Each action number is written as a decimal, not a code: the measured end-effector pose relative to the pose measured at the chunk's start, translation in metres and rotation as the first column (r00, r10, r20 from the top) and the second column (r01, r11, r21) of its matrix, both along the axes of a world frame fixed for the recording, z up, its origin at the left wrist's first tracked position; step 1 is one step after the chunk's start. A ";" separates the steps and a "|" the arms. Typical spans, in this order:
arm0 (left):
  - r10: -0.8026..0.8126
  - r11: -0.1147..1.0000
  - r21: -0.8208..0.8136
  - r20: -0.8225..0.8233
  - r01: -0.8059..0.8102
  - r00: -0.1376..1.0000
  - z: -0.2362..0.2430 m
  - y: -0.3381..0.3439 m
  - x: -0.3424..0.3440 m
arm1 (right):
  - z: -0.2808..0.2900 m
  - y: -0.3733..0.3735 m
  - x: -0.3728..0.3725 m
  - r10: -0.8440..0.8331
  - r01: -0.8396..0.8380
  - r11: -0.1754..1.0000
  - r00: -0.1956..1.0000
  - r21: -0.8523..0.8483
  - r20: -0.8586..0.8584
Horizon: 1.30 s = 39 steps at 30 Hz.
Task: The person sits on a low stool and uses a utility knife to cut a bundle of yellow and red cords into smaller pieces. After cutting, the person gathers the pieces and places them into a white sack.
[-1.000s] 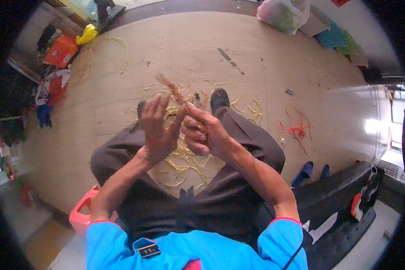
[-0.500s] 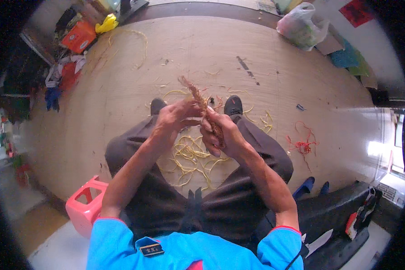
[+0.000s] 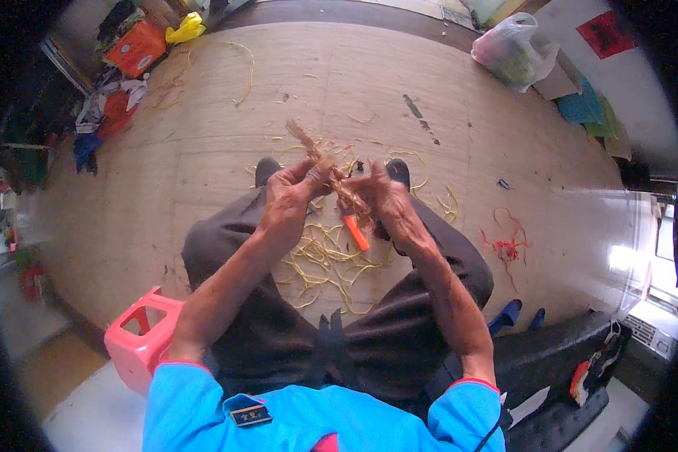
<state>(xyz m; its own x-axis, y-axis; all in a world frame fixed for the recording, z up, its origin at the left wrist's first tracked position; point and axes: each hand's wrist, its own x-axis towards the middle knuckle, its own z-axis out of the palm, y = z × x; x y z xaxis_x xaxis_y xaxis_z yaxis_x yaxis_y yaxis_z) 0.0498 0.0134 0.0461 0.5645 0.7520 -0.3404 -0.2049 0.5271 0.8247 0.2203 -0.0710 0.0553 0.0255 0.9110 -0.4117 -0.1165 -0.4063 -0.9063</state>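
A twisted bundle of thin copper-coloured strands [image 3: 302, 135] slants between my hands, above the floor. My left hand [image 3: 288, 197] is closed, thumb and fingers pinching the bundle near its middle. At the bundle's lower end my right hand [image 3: 395, 202] has its fingers stretched apart beside the strands; whether it touches them is hard to tell. Just below that end an orange strip-like object [image 3: 355, 232] shows, its kind unclear and its upper part hidden. Thin yellow strips [image 3: 320, 260] lie tangled on the floor between my legs.
A red tangle of strands [image 3: 508, 242] lies on the floor at the right. A pink plastic stool [image 3: 139, 339] stands at my left. Blue slippers [image 3: 507, 316] sit by a black bench [image 3: 557, 361]. Farther off are a plastic bag [image 3: 514, 53] and an orange box [image 3: 134, 50].
My right hand has let go of the bundle and spread its fingers, showing the orange object. My left hand now grips the bundle, which has shifted slightly left.
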 end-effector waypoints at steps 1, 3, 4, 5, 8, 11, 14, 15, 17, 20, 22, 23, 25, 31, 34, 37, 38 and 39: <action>0.051 0.999 0.020 -0.014 -0.051 0.999 0.000 0.001 0.001 | -0.011 -0.003 0.001 -0.144 0.115 0.980 0.972 0.161 0.184; 0.108 0.994 0.019 -0.058 -0.107 0.992 -0.003 0.001 0.000 | -0.013 -0.005 0.004 -0.316 -0.046 0.879 0.689 0.475 0.653; 0.124 0.992 0.004 -0.066 -0.124 0.990 -0.004 0.001 -0.001 | -0.006 -0.007 -0.007 -0.398 -0.071 0.830 0.620 0.554 0.676; 0.139 0.990 -0.010 -0.075 -0.140 0.987 -0.004 0.000 -0.002 | -0.003 -0.007 -0.015 -0.480 -0.103 0.774 0.548 0.625 0.685; 0.154 0.988 -0.019 -0.072 -0.156 0.985 -0.003 -0.002 0.000 | -0.005 -0.003 -0.032 -0.513 -0.313 0.706 0.392 0.635 0.764; 0.155 0.985 -0.070 -0.052 -0.158 0.987 -0.006 -0.004 0.004 | -0.014 -0.002 -0.028 -0.459 -0.345 0.734 0.382 0.585 0.802; 0.131 0.987 -0.085 -0.090 -0.139 0.987 -0.015 0.001 -0.001 | -0.015 0.000 -0.025 -0.394 -0.304 0.755 0.499 0.581 0.772; 0.114 0.991 -0.064 -0.054 -0.118 0.992 -0.011 0.001 -0.001 | -0.015 0.001 -0.025 -0.372 -0.281 0.760 0.551 0.586 0.747; 0.080 0.997 -0.019 0.015 -0.080 0.997 -0.001 -0.001 -0.001 | -0.016 -0.002 -0.026 -0.270 -0.267 0.808 0.624 0.525 0.733; -0.006 0.992 -0.124 0.059 0.013 0.998 0.001 0.001 -0.005 | -0.013 -0.005 -0.024 -0.064 -0.198 0.897 0.827 0.395 0.559; -0.025 0.999 0.040 0.018 0.024 1.000 -0.004 0.000 -0.001 | -0.009 -0.006 -0.026 0.048 -0.176 0.945 0.908 0.276 0.415; -0.081 0.996 -0.046 0.029 0.082 0.996 -0.002 0.000 -0.004 | -0.009 -0.006 -0.029 0.061 -0.163 0.949 0.935 0.268 0.351; -0.105 0.994 0.008 0.048 0.105 0.993 -0.006 -0.001 -0.005 | -0.003 -0.006 -0.028 0.145 -0.170 0.977 0.973 0.129 0.182; -0.151 0.989 0.021 0.154 0.149 0.977 -0.003 -0.001 -0.009 | 0.013 -0.007 -0.025 0.155 -0.192 0.972 0.957 -0.135 -0.243; -0.181 0.982 -0.006 0.247 0.189 0.952 -0.003 0.000 -0.009 | 0.019 -0.006 -0.023 0.144 -0.216 0.962 0.919 -0.165 -0.367; -0.201 0.978 0.013 0.321 0.208 0.926 0.001 0.000 -0.009 | 0.018 -0.005 -0.021 0.168 -0.249 0.960 0.879 -0.131 -0.446; -0.187 0.980 0.000 0.331 0.199 0.925 0.002 -0.001 -0.009 | 0.017 -0.003 -0.019 0.168 -0.265 0.953 0.861 -0.143 -0.480; -0.148 0.989 0.014 0.272 0.150 0.951 0.000 -0.001 -0.009 | 0.016 -0.001 -0.019 0.165 -0.282 0.946 0.841 -0.158 -0.515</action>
<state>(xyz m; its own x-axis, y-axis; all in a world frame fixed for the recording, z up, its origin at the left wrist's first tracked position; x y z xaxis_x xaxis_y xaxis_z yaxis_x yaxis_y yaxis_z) 0.0405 0.0127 0.0464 0.7416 0.6508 -0.1630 -0.3397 0.5738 0.7453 0.2010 -0.0723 0.0712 -0.4256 0.7517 -0.5038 -0.4015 -0.6558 -0.6393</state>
